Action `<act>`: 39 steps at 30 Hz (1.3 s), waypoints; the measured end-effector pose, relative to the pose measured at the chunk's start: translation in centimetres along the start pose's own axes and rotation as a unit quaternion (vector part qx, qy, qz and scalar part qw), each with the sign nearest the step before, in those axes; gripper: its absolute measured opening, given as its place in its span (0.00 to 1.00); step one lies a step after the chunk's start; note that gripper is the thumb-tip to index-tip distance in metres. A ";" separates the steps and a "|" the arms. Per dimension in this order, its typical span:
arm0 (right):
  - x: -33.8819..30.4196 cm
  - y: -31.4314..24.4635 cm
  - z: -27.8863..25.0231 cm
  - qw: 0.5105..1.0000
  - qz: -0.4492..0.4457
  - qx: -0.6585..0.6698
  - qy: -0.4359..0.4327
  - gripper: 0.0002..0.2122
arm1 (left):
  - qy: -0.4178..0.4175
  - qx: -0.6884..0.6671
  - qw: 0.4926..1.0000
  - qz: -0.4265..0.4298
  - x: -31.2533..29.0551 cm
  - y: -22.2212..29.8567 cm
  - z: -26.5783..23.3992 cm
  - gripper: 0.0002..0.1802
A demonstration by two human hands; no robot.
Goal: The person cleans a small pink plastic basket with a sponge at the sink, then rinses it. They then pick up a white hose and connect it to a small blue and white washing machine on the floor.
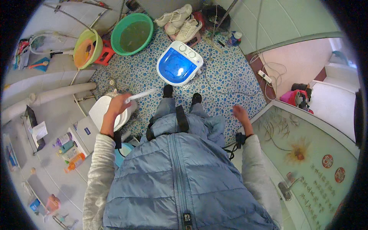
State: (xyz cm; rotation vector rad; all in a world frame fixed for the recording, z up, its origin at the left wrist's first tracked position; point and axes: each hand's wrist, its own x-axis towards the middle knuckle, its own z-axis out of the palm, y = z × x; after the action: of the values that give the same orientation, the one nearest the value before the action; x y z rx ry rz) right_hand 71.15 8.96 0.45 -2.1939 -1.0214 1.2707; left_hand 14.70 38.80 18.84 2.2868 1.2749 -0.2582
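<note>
My left hand (119,104) is closed around one end of a pale white tube (143,94), which points right, above the floor and short of my feet. Below that hand stands a white toilet (100,111) with its lid down. My right hand (240,114) hangs at the right over the floor, fingers curled, with nothing visible in it. Ahead of my shoes sits a small white washing machine (191,53) with two knobs and a see-through blue lid (177,66). Neither hand touches it.
A green basin (114,38) of murky water, a yellow-green basin (98,46) on a red stool (105,55) and white shoes (188,30) stand at the back. Bottles (74,163) line the toilet tank. A power strip (264,76) with cords lies by the doorway; a frosted door (299,153) is at right.
</note>
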 end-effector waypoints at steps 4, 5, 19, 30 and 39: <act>2.5 -14.4 -0.1 0.961 -0.262 -0.073 0.051 0.25 | -0.120 -0.068 0.985 0.101 9.7 6.1 -1.5 0.21; 2.3 -18.1 0.5 0.955 -0.272 -0.100 0.057 0.31 | -0.142 -0.109 0.972 0.149 11.8 8.0 -1.6 0.20; 1.6 -30.9 12.8 0.916 -0.027 0.395 -0.058 0.50 | -0.243 -0.619 0.746 -0.039 18.8 14.4 5.8 0.12; 3.4 -20.3 25.5 0.875 0.192 0.429 0.112 0.23 | -0.317 -0.472 0.822 0.021 21.9 11.4 19.4 0.24; -0.9 -8.6 34.4 0.508 0.382 0.730 0.252 0.14 | -0.081 -0.185 0.978 0.052 34.2 3.8 24.1 0.21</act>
State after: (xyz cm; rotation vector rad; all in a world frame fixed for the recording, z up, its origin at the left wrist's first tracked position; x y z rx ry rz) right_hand 37.80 13.37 -10.81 -1.1755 1.1552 0.8786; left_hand 38.25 50.05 -14.06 1.9629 1.0193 -0.1512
